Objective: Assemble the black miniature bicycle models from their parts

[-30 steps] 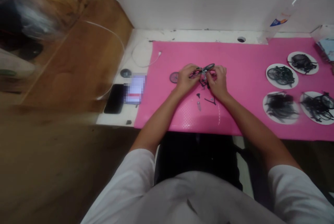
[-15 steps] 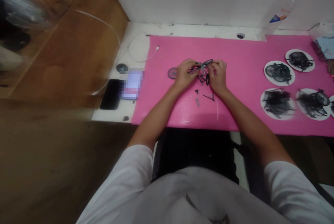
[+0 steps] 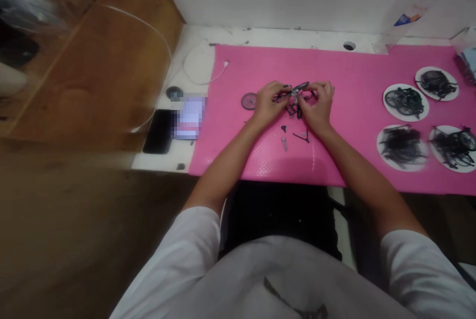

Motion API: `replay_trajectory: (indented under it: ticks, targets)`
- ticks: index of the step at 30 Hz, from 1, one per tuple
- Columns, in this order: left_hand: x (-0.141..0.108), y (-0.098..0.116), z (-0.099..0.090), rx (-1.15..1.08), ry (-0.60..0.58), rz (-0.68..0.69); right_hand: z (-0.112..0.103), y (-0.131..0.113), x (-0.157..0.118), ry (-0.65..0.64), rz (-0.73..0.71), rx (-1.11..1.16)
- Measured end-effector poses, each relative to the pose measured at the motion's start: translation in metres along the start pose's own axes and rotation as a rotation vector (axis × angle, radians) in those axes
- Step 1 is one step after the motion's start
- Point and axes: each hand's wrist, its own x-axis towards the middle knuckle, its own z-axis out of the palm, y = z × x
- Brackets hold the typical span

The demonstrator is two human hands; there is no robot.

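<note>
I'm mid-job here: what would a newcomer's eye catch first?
First, the bright pink sheet over the white table. Around its middle, the left hand and right hand hold a small dark wheeled assembly. Then the round white plates heaped with blackish parts, at the picture's right.

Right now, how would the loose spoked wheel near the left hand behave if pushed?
The wheel seems to lie flat on the pink mat, so it would probably slide rather than roll. Its thin, open build suggests it is light. Stood on its round edge, it could well roll.
</note>
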Motion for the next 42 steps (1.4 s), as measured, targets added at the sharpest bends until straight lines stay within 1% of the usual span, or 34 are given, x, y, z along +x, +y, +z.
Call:
replay_trajectory:
  ticks: [3,7,11,17,19,25,28,33,37,42]
  targets:
    - [0.000,0.002,-0.001,-0.014,0.026,-0.006,-0.002,-0.003,0.001,-0.006,0.016,0.010]
    - [0.000,0.002,0.000,-0.013,0.006,0.002,-0.002,-0.004,0.001,-0.011,0.022,0.022]
    - [-0.001,0.003,0.000,-0.024,0.020,0.025,0.000,-0.001,0.001,-0.020,0.030,0.010]
    - [-0.001,0.002,0.001,-0.002,-0.003,0.013,0.002,0.008,0.000,-0.122,0.021,0.046]
    - [-0.001,0.003,0.001,-0.013,-0.006,0.011,0.002,0.009,0.001,-0.138,0.028,0.064]
    - [0.000,0.009,0.000,-0.035,0.018,-0.057,-0.001,0.007,0.002,-0.114,0.063,0.093]
    - [-0.001,0.010,0.001,-0.047,0.014,-0.050,-0.001,0.009,0.003,-0.113,0.058,0.098]
    - [-0.002,0.004,0.001,-0.010,-0.021,-0.031,0.001,0.014,0.002,-0.117,0.040,0.110]
    - [-0.002,0.000,-0.003,0.011,-0.072,0.012,0.003,0.016,0.002,-0.121,0.018,0.115]
    - [0.002,0.005,-0.008,-0.052,-0.147,0.031,0.005,0.025,0.003,-0.109,0.028,0.165]
